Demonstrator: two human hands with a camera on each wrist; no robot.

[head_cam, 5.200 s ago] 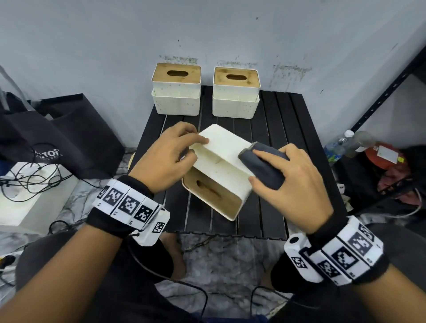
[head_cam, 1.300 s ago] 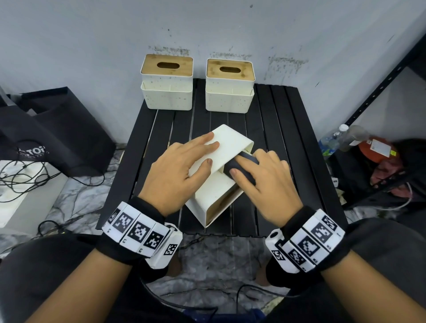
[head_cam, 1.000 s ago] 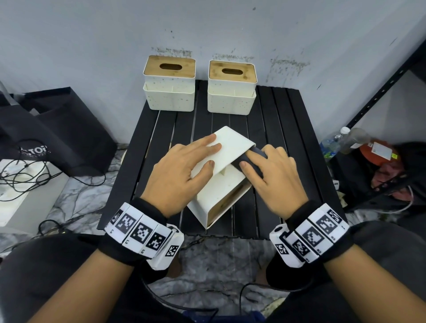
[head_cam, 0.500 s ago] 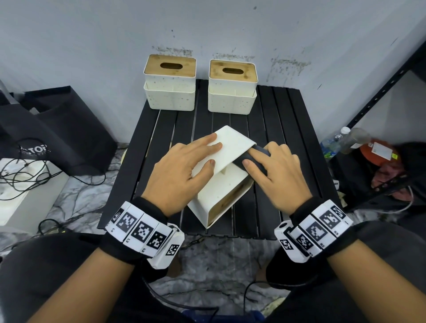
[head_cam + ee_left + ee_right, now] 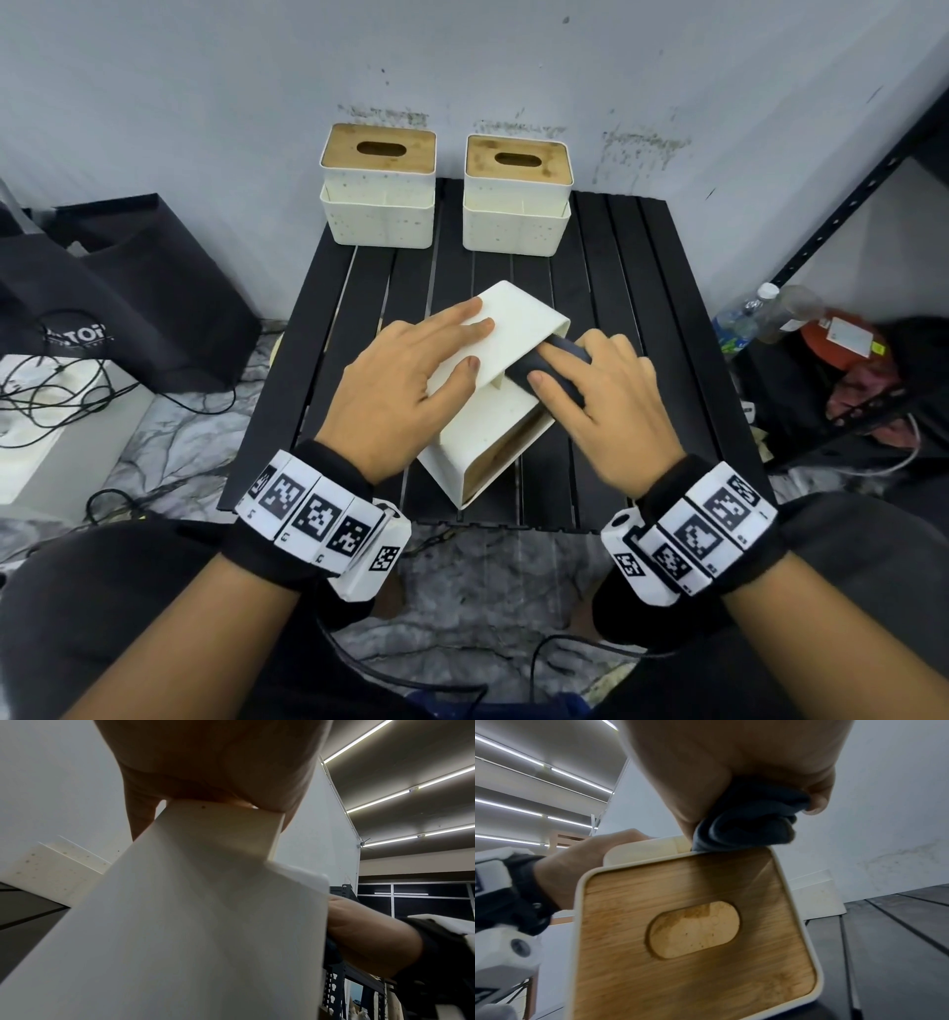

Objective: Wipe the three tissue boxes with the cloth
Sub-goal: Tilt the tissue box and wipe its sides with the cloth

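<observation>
One white tissue box (image 5: 518,313) lies tipped on its side in the middle of the black slatted table (image 5: 642,308), its wooden lid (image 5: 693,923) facing me and to the right. My left hand (image 5: 464,342) lies flat on the box's upper face with straight fingers, the thumb at its edge. My right hand (image 5: 545,366) grips a bunched dark grey cloth (image 5: 519,371) and presses it against the box's right side under the overhanging panel. The wrist view shows the cloth (image 5: 746,821) wadded between thumb and fingers. Two more tissue boxes (image 5: 379,195) (image 5: 517,200) stand upright at the table's far edge.
A wall rises right behind the two far boxes. A black bag (image 5: 128,288) and a white unit with cables (image 5: 41,411) sit on the floor to the left. A black metal rack (image 5: 847,205) and bottles (image 5: 755,318) stand to the right.
Since five seconds ago the box has been turned and my left hand has gone flat on it. Over the last second my right hand has rubbed the cloth back and forth along the right side.
</observation>
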